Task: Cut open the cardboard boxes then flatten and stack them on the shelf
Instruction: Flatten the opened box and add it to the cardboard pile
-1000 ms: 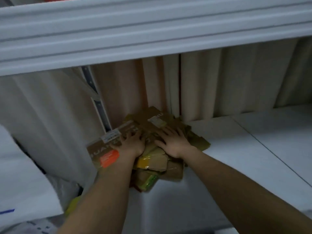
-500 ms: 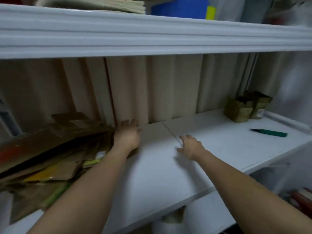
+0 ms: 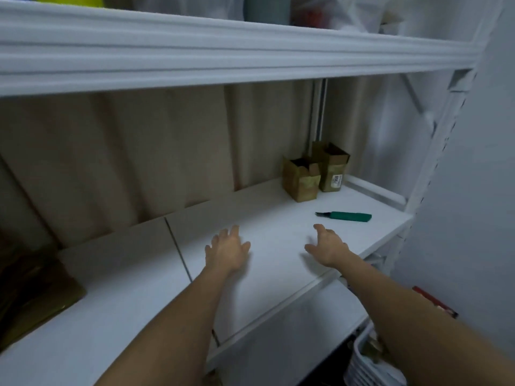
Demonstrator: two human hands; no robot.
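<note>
Head view: your left hand [image 3: 227,250] and right hand [image 3: 327,247] hover over the shelf [image 3: 278,218], each grip loose and empty, near the knife [image 3: 345,216]

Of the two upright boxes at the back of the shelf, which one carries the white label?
The right box, taller and closer to the corner post; the left box shows plain cardboard.

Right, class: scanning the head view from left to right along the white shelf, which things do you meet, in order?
Flattened cardboard stack → left hand → smaller open cardboard box → right hand → green utility knife.
</note>
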